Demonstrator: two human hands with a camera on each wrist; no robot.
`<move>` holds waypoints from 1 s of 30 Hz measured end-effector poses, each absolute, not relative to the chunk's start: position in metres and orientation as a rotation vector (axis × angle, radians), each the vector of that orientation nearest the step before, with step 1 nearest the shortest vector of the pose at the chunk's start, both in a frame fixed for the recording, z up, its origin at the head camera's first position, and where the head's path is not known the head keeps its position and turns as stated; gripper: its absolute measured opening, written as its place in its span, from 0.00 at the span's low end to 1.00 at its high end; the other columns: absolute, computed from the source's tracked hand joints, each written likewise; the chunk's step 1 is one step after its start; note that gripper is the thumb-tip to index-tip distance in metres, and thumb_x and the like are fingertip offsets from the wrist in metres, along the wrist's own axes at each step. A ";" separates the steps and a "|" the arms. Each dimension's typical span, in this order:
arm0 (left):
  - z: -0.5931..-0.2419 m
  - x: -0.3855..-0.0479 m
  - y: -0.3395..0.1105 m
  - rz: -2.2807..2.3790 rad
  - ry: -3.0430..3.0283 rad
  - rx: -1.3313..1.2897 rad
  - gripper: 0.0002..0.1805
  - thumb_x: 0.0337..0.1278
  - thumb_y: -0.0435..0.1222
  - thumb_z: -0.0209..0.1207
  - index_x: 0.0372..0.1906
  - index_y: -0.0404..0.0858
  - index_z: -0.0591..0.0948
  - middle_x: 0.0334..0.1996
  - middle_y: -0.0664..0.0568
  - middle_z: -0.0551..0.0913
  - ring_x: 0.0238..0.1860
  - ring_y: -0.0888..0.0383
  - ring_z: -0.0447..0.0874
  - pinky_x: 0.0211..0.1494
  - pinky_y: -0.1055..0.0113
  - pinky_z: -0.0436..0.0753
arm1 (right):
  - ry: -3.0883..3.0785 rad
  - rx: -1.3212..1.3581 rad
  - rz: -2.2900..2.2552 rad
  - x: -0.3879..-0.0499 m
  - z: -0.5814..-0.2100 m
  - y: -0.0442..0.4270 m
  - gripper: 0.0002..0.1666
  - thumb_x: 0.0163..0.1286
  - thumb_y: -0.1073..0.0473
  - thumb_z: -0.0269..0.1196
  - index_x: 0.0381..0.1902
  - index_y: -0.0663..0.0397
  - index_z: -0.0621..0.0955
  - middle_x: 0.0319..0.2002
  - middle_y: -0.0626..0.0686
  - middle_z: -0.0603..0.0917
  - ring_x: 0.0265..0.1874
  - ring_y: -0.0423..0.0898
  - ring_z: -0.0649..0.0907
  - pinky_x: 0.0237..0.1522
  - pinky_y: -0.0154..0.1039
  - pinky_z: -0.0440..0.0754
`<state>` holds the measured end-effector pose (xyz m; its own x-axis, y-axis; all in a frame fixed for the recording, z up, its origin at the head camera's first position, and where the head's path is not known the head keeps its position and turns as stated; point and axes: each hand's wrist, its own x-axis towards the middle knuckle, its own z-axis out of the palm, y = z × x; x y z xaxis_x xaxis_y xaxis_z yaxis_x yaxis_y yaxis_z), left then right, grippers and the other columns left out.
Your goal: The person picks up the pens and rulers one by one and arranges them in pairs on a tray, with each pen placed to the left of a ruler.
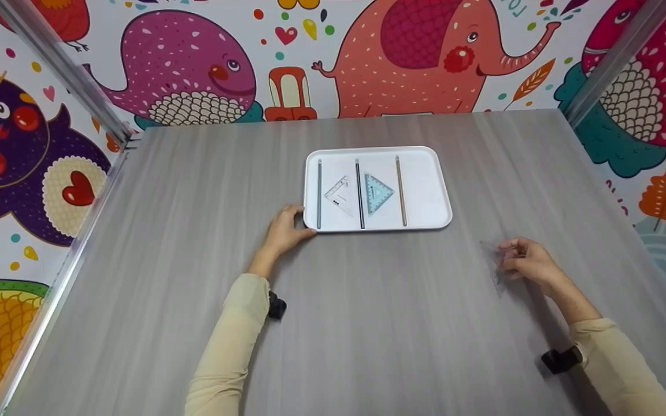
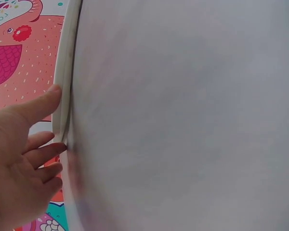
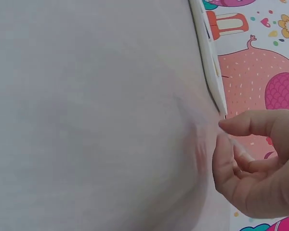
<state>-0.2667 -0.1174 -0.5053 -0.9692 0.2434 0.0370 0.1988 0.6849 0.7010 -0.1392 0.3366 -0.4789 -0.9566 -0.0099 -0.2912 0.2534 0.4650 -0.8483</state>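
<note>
At the front left corner of a white tray (image 1: pixel 425 199), my left hand (image 1: pixel 285 231) holds the rim between thumb and fingers. Its thumb lies along the front edge in the left wrist view. Well to the right of the tray, my right hand (image 1: pixel 529 266) pinches a clear triangular set square (image 1: pixel 493 263) just above the table. This set square is barely visible in the right wrist view. Inside the tray lie a grey-green pencil (image 1: pixel 319 193), a clear set square (image 1: pixel 340 195), a black pencil (image 1: pixel 360 193), a light blue set square (image 1: pixel 378 193) and a brown pencil (image 1: pixel 401 190).
The tray rests on a grey wood-grain table (image 1: pixel 367 323), toward its back edge. Walls printed with cartoon animals stand behind and on both sides. Metal posts (image 1: pixel 73 75) rise at the back corners.
</note>
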 end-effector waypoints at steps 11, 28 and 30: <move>-0.505 -0.266 -0.118 1.160 2.823 0.361 0.29 0.42 0.35 0.68 0.51 0.27 0.74 0.48 0.39 0.75 0.53 0.46 0.72 0.59 0.57 0.68 | 2.320 0.237 -1.623 -0.142 -0.480 0.336 0.20 0.59 0.69 0.56 0.49 0.74 0.67 0.33 0.48 0.71 0.27 0.36 0.76 0.27 0.32 0.79; -0.504 -0.267 -0.118 1.165 2.810 0.373 0.29 0.42 0.35 0.68 0.51 0.26 0.74 0.48 0.38 0.75 0.53 0.45 0.72 0.60 0.57 0.68 | 2.099 0.258 -1.804 -0.147 -0.476 0.328 0.13 0.59 0.71 0.56 0.43 0.58 0.72 0.28 0.44 0.76 0.28 0.36 0.77 0.25 0.30 0.79; -0.504 -0.267 -0.118 1.166 2.812 0.368 0.29 0.42 0.35 0.68 0.51 0.26 0.74 0.48 0.38 0.75 0.53 0.45 0.72 0.60 0.57 0.68 | 2.089 0.269 -1.809 -0.148 -0.476 0.327 0.13 0.59 0.70 0.56 0.42 0.56 0.72 0.29 0.43 0.76 0.29 0.36 0.77 0.26 0.30 0.79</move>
